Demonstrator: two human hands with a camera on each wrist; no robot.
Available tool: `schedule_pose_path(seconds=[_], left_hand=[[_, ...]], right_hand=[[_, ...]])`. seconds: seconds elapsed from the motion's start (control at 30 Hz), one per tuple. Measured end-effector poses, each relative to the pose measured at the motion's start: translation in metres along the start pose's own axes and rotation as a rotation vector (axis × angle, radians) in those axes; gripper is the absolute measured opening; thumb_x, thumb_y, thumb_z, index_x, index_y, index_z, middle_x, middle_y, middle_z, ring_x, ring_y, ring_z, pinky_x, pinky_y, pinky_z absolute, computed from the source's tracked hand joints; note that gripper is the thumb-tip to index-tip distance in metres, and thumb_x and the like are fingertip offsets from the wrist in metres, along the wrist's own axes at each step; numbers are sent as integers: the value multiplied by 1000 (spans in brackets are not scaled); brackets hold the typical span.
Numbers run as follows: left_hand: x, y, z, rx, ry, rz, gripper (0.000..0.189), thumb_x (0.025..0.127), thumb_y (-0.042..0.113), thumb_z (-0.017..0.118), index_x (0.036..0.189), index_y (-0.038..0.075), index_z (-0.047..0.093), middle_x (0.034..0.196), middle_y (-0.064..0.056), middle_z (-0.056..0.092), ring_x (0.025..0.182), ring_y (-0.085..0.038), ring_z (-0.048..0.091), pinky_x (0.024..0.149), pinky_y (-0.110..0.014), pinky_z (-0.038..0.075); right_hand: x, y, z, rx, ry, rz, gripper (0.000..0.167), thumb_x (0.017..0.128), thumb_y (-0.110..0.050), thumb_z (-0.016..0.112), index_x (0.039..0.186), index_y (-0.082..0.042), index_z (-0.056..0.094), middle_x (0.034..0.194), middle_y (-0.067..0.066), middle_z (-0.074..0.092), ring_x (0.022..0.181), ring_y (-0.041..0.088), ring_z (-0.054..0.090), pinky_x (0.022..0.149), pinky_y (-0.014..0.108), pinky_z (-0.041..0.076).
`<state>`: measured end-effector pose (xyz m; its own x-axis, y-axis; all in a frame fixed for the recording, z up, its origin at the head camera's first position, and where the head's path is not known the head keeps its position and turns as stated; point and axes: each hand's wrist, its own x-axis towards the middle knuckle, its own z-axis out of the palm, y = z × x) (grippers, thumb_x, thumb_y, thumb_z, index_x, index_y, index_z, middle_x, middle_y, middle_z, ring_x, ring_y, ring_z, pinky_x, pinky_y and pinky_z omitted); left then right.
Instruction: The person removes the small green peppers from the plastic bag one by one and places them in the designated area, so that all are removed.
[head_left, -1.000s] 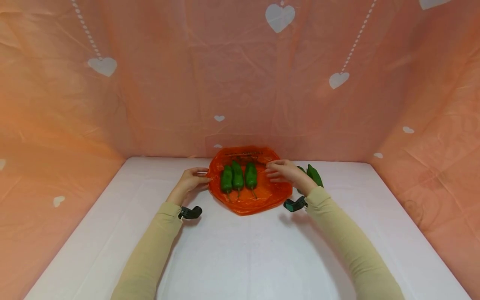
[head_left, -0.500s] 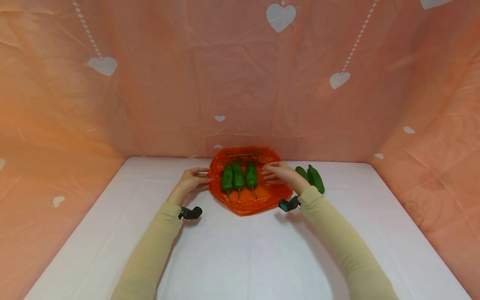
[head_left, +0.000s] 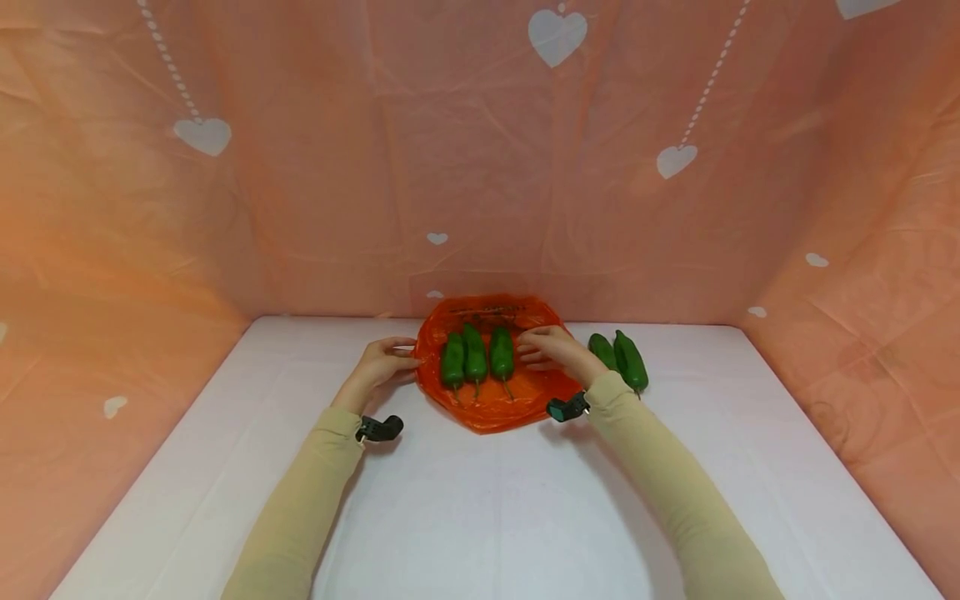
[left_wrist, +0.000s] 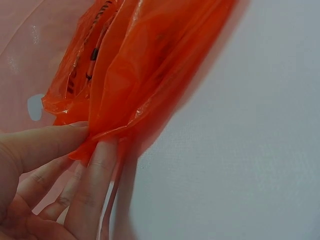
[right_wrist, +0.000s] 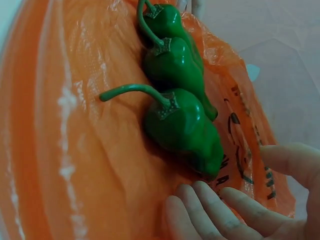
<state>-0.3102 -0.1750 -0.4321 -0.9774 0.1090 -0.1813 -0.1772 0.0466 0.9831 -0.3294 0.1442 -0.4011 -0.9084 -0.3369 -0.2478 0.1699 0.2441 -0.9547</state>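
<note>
An orange plastic bag (head_left: 483, 419) lies spread at the back of the table. On it rest a left pepper (head_left: 453, 362), a middle pepper (head_left: 475, 356) and a right pepper (head_left: 502, 354), all long and green, stems toward the person. My left hand (head_left: 377, 365) pinches the bag's left edge between thumb and finger, as the left wrist view shows with the gathered plastic (left_wrist: 127, 110). Over the right part of the bag is my right hand (head_left: 553, 348), its relaxed fingers (right_wrist: 220, 212) holding nothing. Their tips are close beside the nearest green pepper (right_wrist: 182, 127).
Right of the bag, two more peppers (head_left: 631, 360) lie on the white table (head_left: 480, 517), partly behind the right wrist. A peach-coloured sheet with white hearts (head_left: 480, 167) rises behind the table and along both sides.
My right hand has moved a little left over the bag, closer to the peppers on it. More of the two peppers on the right now shows. The left hand stays at the bag's edge.
</note>
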Motion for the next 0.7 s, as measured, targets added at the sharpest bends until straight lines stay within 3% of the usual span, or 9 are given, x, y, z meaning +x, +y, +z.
schedule_pose_path(seconds=[0.47, 0.7], left_hand=[[-3, 2, 2, -6, 5, 9, 50, 87, -5, 64, 134, -8, 45, 106, -20, 59, 74, -19, 67, 78, -38, 57], [-3, 3, 2, 5, 7, 8, 51, 87, -5, 64, 134, -8, 45, 109, -23, 59, 75, -19, 67, 79, -38, 56]], right_hand=[[7, -1, 4, 54, 1, 50, 44, 100, -20, 49, 135, 8, 47, 131, 28, 49, 117, 37, 54, 97, 43, 47], [9, -3, 8, 79, -3, 74, 48, 100, -20, 50, 138, 8, 42, 138, 29, 43, 123, 39, 48, 100, 45, 44]])
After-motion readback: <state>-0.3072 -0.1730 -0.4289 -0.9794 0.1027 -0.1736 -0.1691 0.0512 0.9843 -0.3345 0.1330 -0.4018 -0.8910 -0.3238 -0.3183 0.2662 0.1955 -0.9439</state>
